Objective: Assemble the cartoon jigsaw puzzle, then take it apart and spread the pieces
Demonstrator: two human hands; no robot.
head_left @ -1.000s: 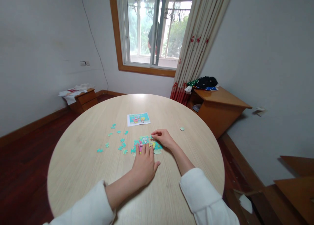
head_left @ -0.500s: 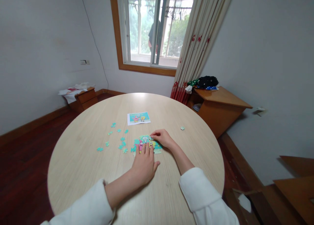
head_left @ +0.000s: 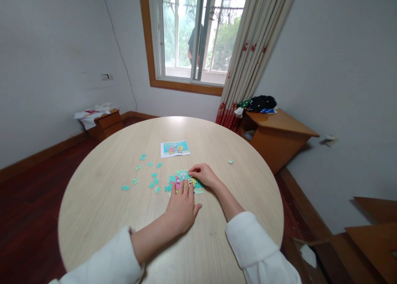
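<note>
On the round wooden table (head_left: 102, 222), many loose jigsaw pieces (head_left: 154, 175) lie scattered to the left, a single piece (head_left: 230, 162) rests apart at the right, and a printed cartoon picture (head_left: 180, 147) lies beyond the partly assembled jigsaw puzzle (head_left: 182, 176), which is near the middle. The left hand (head_left: 182, 209) is spread flat on this puzzle, its grip open, and hides the lower part. The right hand (head_left: 204, 174) has a narrow pinching grip at the upper edge; whether it holds something, I cannot tell.

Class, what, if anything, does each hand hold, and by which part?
Left hand: spread over the puzzle, gripping nothing. Right hand: at its upper edge; any hold unclear.
</note>
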